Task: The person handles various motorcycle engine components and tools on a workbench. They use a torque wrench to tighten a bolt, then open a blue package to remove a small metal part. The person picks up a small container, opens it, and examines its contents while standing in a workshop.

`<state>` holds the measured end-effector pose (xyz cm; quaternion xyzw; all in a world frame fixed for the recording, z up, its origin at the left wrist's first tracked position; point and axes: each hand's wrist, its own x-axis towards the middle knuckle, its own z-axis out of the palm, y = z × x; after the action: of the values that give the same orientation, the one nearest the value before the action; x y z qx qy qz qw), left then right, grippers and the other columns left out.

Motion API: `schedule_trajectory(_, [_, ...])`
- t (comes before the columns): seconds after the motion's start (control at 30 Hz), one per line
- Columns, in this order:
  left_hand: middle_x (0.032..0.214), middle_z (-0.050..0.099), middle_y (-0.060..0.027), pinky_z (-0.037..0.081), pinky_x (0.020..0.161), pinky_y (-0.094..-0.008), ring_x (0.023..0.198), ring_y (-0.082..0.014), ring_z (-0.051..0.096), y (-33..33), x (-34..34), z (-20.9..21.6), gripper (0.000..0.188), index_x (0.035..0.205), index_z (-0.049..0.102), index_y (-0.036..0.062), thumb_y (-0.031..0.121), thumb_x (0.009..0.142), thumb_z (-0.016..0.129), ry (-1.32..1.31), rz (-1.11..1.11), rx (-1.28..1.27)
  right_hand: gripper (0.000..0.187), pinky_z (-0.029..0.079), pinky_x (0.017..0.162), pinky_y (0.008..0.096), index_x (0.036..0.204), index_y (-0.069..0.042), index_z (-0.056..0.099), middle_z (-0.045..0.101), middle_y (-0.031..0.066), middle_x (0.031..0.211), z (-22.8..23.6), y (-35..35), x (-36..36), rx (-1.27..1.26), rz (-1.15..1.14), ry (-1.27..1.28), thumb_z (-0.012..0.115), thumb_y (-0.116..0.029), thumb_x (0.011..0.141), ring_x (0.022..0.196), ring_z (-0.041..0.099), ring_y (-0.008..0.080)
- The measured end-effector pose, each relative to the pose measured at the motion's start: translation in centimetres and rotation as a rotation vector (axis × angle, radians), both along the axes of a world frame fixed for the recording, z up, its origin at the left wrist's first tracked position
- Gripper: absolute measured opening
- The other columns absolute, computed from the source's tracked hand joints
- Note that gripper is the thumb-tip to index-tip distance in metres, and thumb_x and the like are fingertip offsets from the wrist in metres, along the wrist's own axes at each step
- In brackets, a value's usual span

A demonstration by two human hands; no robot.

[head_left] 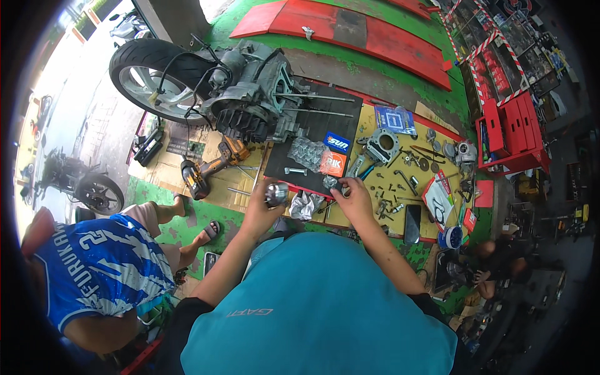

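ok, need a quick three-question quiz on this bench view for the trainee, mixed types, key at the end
1. Multiple choice. The left hand holds:
A) a roll of tape
B) a shiny round metal part
C) a wrench

2. True or false: the power drill lies to the right of the black phone.

3. Fill in: in this view, the tyre is to the ____ of the engine.

Key:
1. B
2. False; the power drill lies left of the black phone.
3. left

Teal shirt (319, 306) with short black sleeves (181, 325)
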<state>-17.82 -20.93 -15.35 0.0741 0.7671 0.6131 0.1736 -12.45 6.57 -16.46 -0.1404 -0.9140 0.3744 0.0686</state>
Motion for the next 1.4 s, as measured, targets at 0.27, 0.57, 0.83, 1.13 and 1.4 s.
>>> schedule_trajectory(0.27, [0.12,0.058,-0.0194,0.053,0.092,-0.0457,0.107,-0.041,0.062,5.6,-1.2,2.9,0.065,0.132,0.055,0.0084,0.013,0.073,0.078,0.309,-0.264,-0.345,0.03,0.051,0.071,0.0404,0.1,-0.002,0.067,0.062,0.012,0.09,0.0,-1.5,-0.9,0.064,-0.028,0.068,0.08,-0.019,0.08,0.08,0.063,0.0305])
schedule_trajectory(0.57, [0.117,0.055,-0.02,0.053,0.088,-0.0466,0.105,-0.04,0.062,8.9,-1.7,1.0,0.064,0.135,0.057,0.0053,0.014,0.076,0.08,0.45,-0.26,-0.435,0.012,0.048,0.069,0.0251,0.096,-0.001,0.07,0.066,0.0001,0.082,2.1,1.3,3.0,-1.135,-0.233,-0.002,0.073,-0.012,0.092,0.073,0.057,0.0079])
schedule_trajectory(0.83, [0.126,0.053,-0.0203,0.053,0.089,-0.0455,0.11,-0.0392,0.061,9.5,-1.1,0.4,0.069,0.138,0.054,0.0058,0.015,0.076,0.083,0.525,-0.192,-0.434,0.02,0.049,0.07,0.0249,0.11,0.001,0.068,0.065,0.0013,0.084,10.2,2.7,4.7,-0.936,-0.145,0.061,0.071,-0.008,0.093,0.076,0.058,0.0086])
schedule_trajectory(1.13, [0.127,0.053,-0.0189,0.056,0.086,-0.0454,0.104,-0.0367,0.065,9.1,-0.6,1.0,0.067,0.137,0.053,0.0092,0.015,0.077,0.082,0.471,-0.133,-0.469,0.029,0.043,0.068,0.0208,0.121,-0.002,0.062,0.065,-0.0022,0.084,15.3,2.7,5.3,-0.807,-0.084,0.16,0.071,-0.006,0.093,0.074,0.057,0.0039])
schedule_trajectory(1.4, [0.12,0.062,-0.0118,0.055,0.081,-0.0307,0.096,-0.0175,0.067,9.2,0.4,6.6,0.047,0.131,0.055,0.0011,0.009,0.088,0.074,0.141,-0.14,0.056,0.031,0.043,0.07,0.0198,0.122,-0.001,0.061,0.067,-0.0011,0.086,16.6,2.5,5.9,-0.84,-0.035,0.216,0.071,-0.005,0.093,0.08,0.06,0.0045])
